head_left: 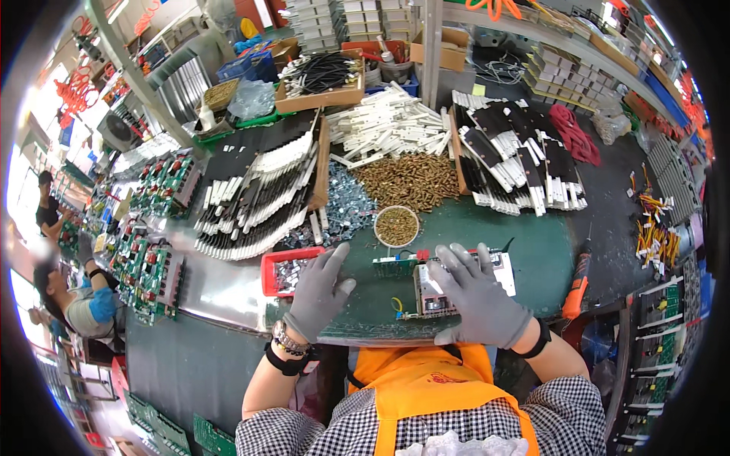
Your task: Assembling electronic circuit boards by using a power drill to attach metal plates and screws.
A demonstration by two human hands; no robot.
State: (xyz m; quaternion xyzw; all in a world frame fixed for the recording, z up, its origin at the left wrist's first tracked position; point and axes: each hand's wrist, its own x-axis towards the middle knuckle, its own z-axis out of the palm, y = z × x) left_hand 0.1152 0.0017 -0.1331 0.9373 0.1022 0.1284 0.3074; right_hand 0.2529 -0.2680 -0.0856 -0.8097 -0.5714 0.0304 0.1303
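My left hand (318, 295), in a grey glove, is beside a red tray (269, 275) of small metal parts, its fingers and thumb apart and nothing visible in it. A green circuit board assembly (407, 311) with a white metal plate (503, 272) lies at the bench's front edge. Over its right part my right hand (480, 298), gloved the same, rests with fingers stretched and spread; its palm hides much of the assembly. Whether the fingertips press on it I cannot tell. Behind the board stands a round tub (396, 226) of brass-coloured screws.
Screws lie heaped (414, 181) behind the tub, beside silvery clips (342, 199). Black-and-white strips (262, 197) are stacked left, with more strips (525, 159) right. An orange electric screwdriver (579, 285) lies at right. Circuit boards (156, 266) stand at left, where other people (84, 300) work.
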